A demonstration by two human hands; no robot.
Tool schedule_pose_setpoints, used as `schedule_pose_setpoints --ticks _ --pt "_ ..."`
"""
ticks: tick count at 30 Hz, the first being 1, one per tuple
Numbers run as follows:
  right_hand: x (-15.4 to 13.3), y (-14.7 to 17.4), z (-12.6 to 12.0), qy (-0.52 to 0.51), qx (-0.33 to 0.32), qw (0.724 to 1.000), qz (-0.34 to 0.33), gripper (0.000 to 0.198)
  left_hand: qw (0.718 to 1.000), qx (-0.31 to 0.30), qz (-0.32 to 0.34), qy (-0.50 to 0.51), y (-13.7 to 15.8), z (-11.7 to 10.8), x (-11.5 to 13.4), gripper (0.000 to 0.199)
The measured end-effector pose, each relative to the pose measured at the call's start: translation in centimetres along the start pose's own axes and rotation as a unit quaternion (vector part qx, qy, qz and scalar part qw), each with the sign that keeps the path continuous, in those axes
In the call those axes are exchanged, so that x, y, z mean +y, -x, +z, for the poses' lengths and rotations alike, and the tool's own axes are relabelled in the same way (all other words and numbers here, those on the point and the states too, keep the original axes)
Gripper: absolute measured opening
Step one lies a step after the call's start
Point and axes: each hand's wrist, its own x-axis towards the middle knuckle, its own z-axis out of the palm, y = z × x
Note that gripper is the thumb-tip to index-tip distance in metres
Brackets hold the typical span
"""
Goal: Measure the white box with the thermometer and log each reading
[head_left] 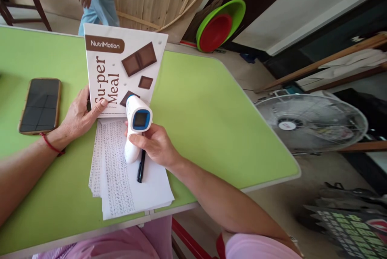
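My left hand (pixel 81 115) grips the left edge of a white NutriMotion box (pixel 105 73), its thumb across the front. The box stands upright on the table with chocolate pieces pictured on it. In my right hand (pixel 157 144) is a white infrared thermometer (pixel 131 148) with a blue-rimmed dark screen, held in front of the box's lower right part. Handwritten paper sheets (pixel 121 188) lie below both hands. A black pen (pixel 140 168) rests on them, its upper end hidden by my right hand and the thermometer.
On the green table (pixel 217 130), a phone (pixel 40 105) lies left of my left hand. A person (pixel 101 1) stands beyond the far edge. To the right are a fan (pixel 311 124) and green and red basins (pixel 216 31).
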Motion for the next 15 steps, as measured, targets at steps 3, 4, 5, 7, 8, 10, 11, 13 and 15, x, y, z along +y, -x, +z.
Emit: schedule_pose_setpoints --ticks 3,4,5,7,8,10,11,13,15 --pt "0.0 0.0 0.0 -0.003 -0.003 1.0 -0.002 0.028 1.0 0.001 0.003 0.001 0.1 -0.1 -0.1 0.053" --pt "0.0 0.0 0.0 -0.002 -0.003 1.0 -0.005 0.028 1.0 0.001 0.005 -0.004 0.0 -0.1 -0.1 0.054" --pt "0.0 0.0 0.0 -0.001 -0.003 1.0 -0.008 0.028 1.0 0.0 0.007 -0.01 0.0 -0.1 -0.1 0.055" --pt "0.0 -0.1 -0.1 0.006 -0.001 1.0 -0.01 0.03 1.0 -0.004 0.011 -0.02 -0.1 0.0 -0.1 0.059" --pt "0.0 -0.1 -0.1 0.009 0.001 1.0 -0.01 0.031 1.0 -0.005 0.016 -0.021 -0.1 0.0 0.0 0.06" --pt "-0.1 0.1 -0.2 0.008 0.005 1.0 -0.009 0.034 0.999 -0.008 0.036 -0.013 0.0 0.2 0.4 0.059" --pt "0.0 0.2 -0.3 0.002 0.009 1.0 -0.012 0.036 0.999 -0.01 0.053 -0.001 0.0 0.2 0.6 0.057" --pt "0.2 0.6 -0.4 -0.013 0.016 1.0 -0.023 0.038 0.995 -0.022 0.098 0.025 0.0 0.4 0.9 0.057" --pt "0.5 0.9 -0.5 -0.03 0.031 0.998 -0.044 0.034 0.992 -0.042 0.117 0.016 -0.2 0.7 0.6 0.065"
